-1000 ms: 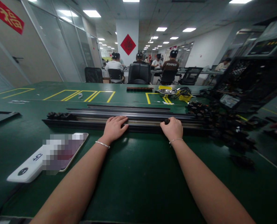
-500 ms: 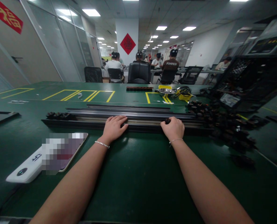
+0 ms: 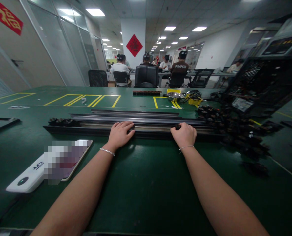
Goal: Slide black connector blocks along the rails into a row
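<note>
Green matting covers the desk, and across it, left to right in front of me, lies the long black rail, flat, its long axis parallel to the desk's near edge. Both my hands sit on its near side, well apart. My left hand has its grip released, fingers spread flat over the top of the rail. My right hand is curled over the rail, and a small black part shows at its thumb side; the fingers are hidden behind the knuckles, so I cannot tell whether that grip is closed on the part. Just behind lies a second rail, parallel. A pile of black parts spreads by the rail's right end, with a black crate beyond. At my left a white power bank bears a dark marking I cannot read surely, and a phone lies against it. Farther off, a seated person's brown shirt reads "PUMPKIN", and a red diamond sign hangs on the pillar.
</note>
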`<control>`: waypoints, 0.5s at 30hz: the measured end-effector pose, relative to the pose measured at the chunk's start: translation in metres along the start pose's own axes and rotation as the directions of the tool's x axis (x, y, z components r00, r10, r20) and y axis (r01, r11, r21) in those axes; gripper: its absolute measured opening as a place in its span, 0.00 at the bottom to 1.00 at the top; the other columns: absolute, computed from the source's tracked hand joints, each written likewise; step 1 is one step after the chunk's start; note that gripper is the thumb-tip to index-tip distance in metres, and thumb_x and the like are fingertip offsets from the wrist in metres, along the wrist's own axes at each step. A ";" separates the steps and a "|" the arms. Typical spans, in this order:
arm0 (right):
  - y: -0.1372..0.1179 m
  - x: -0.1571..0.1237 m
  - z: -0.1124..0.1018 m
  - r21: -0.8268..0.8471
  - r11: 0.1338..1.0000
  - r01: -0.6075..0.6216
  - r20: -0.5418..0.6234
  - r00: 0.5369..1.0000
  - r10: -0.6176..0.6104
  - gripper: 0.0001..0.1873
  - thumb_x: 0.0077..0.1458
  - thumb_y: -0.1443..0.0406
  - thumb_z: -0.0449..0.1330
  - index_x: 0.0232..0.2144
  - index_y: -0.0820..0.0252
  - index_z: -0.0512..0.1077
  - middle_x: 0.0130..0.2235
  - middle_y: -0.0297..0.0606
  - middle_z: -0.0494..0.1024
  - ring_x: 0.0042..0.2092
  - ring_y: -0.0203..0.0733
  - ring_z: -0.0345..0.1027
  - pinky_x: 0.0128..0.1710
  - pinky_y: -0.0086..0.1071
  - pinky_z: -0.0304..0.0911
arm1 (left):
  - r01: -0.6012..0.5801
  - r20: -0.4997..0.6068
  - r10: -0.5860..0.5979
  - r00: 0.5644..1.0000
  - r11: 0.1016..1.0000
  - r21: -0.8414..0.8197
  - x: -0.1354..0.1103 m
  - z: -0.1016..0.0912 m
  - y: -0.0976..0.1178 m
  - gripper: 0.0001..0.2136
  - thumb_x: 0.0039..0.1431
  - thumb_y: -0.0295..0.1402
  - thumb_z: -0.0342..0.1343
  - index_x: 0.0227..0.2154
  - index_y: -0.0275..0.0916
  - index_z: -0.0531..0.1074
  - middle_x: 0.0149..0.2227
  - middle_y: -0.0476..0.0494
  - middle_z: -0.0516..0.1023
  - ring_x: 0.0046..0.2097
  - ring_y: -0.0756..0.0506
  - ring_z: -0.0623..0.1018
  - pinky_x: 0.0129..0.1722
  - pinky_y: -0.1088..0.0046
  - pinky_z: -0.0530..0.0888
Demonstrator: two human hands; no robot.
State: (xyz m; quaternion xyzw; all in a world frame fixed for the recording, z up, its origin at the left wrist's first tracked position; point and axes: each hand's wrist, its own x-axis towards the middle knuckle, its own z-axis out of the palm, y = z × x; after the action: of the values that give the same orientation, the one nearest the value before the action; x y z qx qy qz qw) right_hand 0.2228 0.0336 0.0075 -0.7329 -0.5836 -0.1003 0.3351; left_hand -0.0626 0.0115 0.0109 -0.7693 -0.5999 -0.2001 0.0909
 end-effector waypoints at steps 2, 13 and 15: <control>0.001 0.000 0.000 -0.001 1.000 0.000 -0.001 1.000 0.000 0.16 0.46 0.59 0.53 0.34 0.62 0.71 0.35 0.47 0.75 0.44 0.50 0.65 0.51 0.42 0.52 | -0.003 -0.003 0.003 1.000 1.000 -0.001 0.000 0.001 0.000 0.20 0.63 0.45 0.43 0.55 0.51 0.68 0.58 0.52 0.70 0.59 0.43 0.67 0.60 0.58 0.57; 0.007 0.003 -0.002 -0.011 1.000 -0.017 -0.002 1.000 0.017 0.16 0.46 0.60 0.53 0.34 0.63 0.71 0.35 0.47 0.75 0.43 0.50 0.64 0.49 0.41 0.53 | -0.008 -0.004 0.008 1.000 1.000 -0.002 0.000 0.001 -0.001 0.20 0.63 0.45 0.43 0.55 0.51 0.68 0.58 0.51 0.70 0.59 0.43 0.68 0.60 0.57 0.57; 0.006 0.003 -0.002 -0.011 1.000 -0.019 0.002 1.000 0.019 0.16 0.46 0.60 0.53 0.35 0.63 0.71 0.36 0.47 0.75 0.43 0.50 0.64 0.49 0.42 0.53 | -0.008 -0.001 0.008 1.000 1.000 -0.003 0.000 0.001 -0.001 0.20 0.63 0.45 0.43 0.55 0.51 0.68 0.58 0.51 0.70 0.59 0.43 0.68 0.60 0.57 0.57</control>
State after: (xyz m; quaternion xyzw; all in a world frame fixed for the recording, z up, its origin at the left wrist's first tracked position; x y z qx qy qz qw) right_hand 0.2300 0.0339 0.0086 -0.7402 -0.5765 -0.0993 0.3314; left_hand -0.0634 0.0121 0.0097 -0.7718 -0.5964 -0.2009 0.0908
